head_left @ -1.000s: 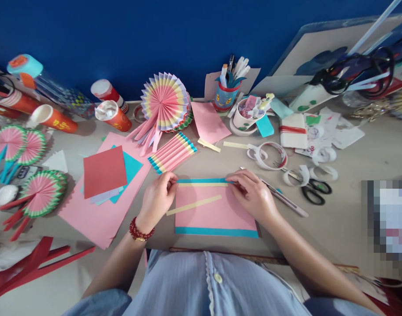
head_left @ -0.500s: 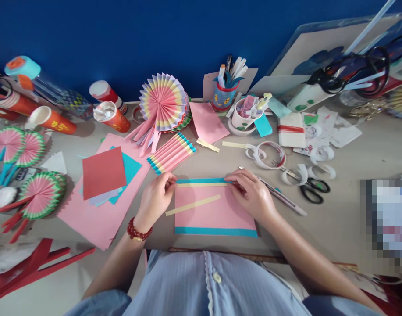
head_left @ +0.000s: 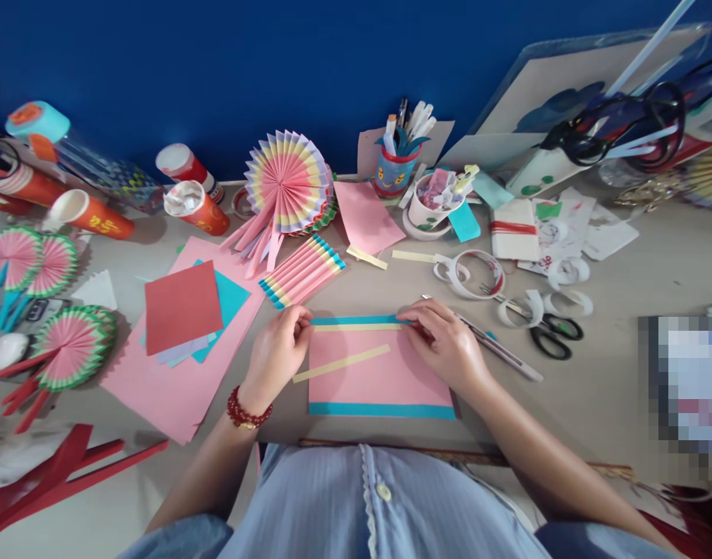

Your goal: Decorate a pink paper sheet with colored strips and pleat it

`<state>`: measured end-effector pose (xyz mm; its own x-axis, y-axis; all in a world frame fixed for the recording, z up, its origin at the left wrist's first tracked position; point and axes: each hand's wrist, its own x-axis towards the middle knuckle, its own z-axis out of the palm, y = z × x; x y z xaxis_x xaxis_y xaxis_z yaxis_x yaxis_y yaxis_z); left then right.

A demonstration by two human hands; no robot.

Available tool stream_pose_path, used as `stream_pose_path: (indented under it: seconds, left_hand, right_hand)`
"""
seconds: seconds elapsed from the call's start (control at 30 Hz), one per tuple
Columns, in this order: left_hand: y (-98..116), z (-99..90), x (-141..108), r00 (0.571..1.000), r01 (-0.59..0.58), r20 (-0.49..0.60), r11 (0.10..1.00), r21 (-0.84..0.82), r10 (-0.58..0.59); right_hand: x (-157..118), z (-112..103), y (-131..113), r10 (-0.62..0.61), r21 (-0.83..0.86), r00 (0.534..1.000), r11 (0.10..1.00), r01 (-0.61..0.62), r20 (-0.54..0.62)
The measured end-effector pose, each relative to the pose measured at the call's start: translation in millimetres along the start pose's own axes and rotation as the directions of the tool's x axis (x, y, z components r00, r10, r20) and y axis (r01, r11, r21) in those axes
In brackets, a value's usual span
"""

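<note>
A pink sheet of paper (head_left: 379, 380) with blue bands along its far and near edges lies flat in front of me. Just under the far blue band runs a pale yellow paper strip (head_left: 359, 328). My left hand (head_left: 279, 345) pinches the left end of that strip at the sheet's far left corner. At the other end my right hand (head_left: 440, 341) has its fingertips closed on the strip and partly hides it. A second yellow strip (head_left: 341, 363) rests slantwise across the sheet, sticking out past its left edge.
A pleated paper piece (head_left: 302, 272) sits beyond my left hand. Coloured sheets (head_left: 184, 307) are piled at left, near paper fans (head_left: 76, 345). To the right lie a utility knife (head_left: 501, 348), a tape roll (head_left: 472, 274) and scissors (head_left: 557, 335). Cups (head_left: 196, 206) stand at the back.
The view has shifted very slightly. Both hands stay at the ends of the yellow strip, with no clear movement of the papers.
</note>
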<state>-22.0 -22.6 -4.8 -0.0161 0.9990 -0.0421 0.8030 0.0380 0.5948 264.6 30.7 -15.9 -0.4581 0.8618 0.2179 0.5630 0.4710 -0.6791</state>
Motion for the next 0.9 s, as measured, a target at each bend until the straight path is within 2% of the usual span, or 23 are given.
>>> stream_pose_path:
  seconds: [0.9]
  left_hand:
    - [0.6,0.1,0.5,1.000,-0.018,-0.001,0.999,0.028,0.018]
  right_hand:
    - [-0.1,1.9,1.8,0.013,-0.028,1.000,1.000,-0.013,0.009]
